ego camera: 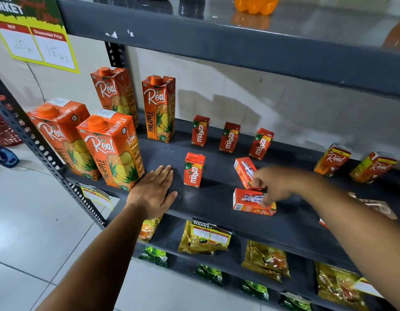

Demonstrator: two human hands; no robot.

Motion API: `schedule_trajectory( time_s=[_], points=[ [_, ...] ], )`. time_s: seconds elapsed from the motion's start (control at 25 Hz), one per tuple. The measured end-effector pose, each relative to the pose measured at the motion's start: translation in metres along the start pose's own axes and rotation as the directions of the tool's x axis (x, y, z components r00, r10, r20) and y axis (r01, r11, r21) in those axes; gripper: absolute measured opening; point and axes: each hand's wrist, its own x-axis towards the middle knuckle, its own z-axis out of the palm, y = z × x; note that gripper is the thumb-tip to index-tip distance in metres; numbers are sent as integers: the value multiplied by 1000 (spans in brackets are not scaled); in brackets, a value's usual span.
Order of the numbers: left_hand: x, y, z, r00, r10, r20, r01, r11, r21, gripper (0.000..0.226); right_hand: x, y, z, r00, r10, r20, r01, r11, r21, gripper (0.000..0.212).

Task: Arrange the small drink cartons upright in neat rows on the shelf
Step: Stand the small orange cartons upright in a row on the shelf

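Three small red Maaza cartons (230, 137) stand upright in a back row on the dark grey shelf (212, 203). A fourth (194, 169) stands upright in front of them. Two more lie flat: one (245, 171) tilted behind my right hand, one (248, 202) near the shelf's front edge. My right hand (275, 187) hovers over these two, fingers curled down and touching them, blurred; no firm grip shows. My left hand (155, 190) rests flat, palm down, on the shelf's front edge, left of the standing carton.
Several tall Real pineapple cartons (111, 151) stand at the shelf's left. Two small Real cartons (353, 163) stand at the right. An upper shelf (217, 41) overhangs with bottles. Tea packets (204, 239) fill the shelf below. A price tag (97, 195) hangs on the front edge.
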Motion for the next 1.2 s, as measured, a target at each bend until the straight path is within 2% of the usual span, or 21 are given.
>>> schedule_trajectory(
  time_s=[0.04,0.12,0.2,0.28,0.36,0.44,0.52,0.6,0.72,0.92,1.0,1.12,1.2],
  points=[
    [0,0,0,1000,1,-4,-1,1000,-7,80,-5,9,13,998,52,22,-53,999,3,60],
    [-1,-1,0,1000,6,-5,-6,1000,-15,79,-11,16,35,998,67,-4,-66,994,82,66],
    [-1,0,-2,1000,9,1,-9,1000,-11,80,-12,15,47,995,40,-87,-27,989,143,64],
    [-1,1,-3,1000,5,2,-5,1000,-7,81,-11,10,41,981,-3,-193,26,993,115,59],
    [0,1,-4,1000,2,12,-2,1000,-3,82,-10,2,24,935,-108,-339,121,992,18,55],
    [0,2,-4,1000,0,24,0,1000,-1,83,-8,-10,5,846,-284,-452,225,958,-180,54],
    [0,2,-3,1000,-3,21,3,1000,1,82,-3,-24,-12,741,-498,-451,307,848,-432,46],
    [-1,2,-4,1000,-7,29,7,1000,0,81,5,-33,-24,695,-618,-368,352,738,-575,37],
    [-1,3,-4,1000,-11,22,11,1000,-4,81,15,-35,-31,702,-647,-296,380,692,-614,37],
    [0,2,-3,1000,-13,10,13,1000,6,82,22,-39,-32,687,-679,-260,429,667,-609,63],
    [0,1,-3,1000,-13,8,13,1000,3,81,23,-43,-37,704,-668,-242,439,677,-591,66],
    [-1,2,-2,1000,-11,7,11,1000,5,81,23,-46,-46,805,-564,-182,418,758,-502,51],
    [-1,2,-2,1000,-12,5,12,1000,6,80,22,-52,-51,895,-398,-202,296,868,-398,32]
  ],
)
